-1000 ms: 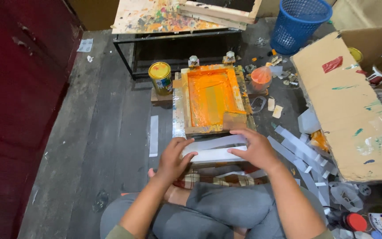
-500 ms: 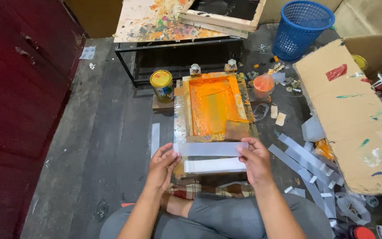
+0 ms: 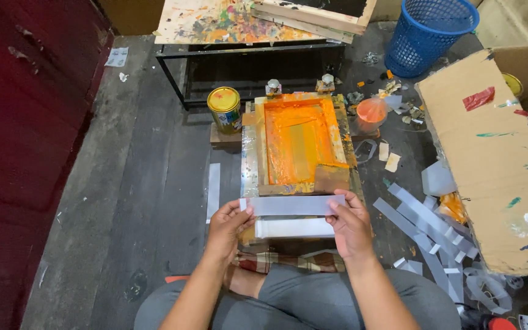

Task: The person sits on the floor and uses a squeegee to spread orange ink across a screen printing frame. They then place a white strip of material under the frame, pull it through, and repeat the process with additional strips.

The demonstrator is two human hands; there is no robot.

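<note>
Mid-frame, left hand (image 3: 230,223) and right hand (image 3: 351,221) pinch a white strip (image 3: 293,205) (held level) below the orange-inked screen frame (image 3: 297,143), apparently awaiting careful alignment.

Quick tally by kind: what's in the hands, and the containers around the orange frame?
Strip held by left hand and right hand: 1
Yellow-lidded can: 1
Orange cup: 1
Blue basket: 1
Total: 4

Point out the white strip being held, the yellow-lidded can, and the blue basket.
strip (image 3: 293,205), head view, middle of its flat face
can (image 3: 223,99), head view, its yellow lid
basket (image 3: 426,43), head view, its mesh wall
</note>
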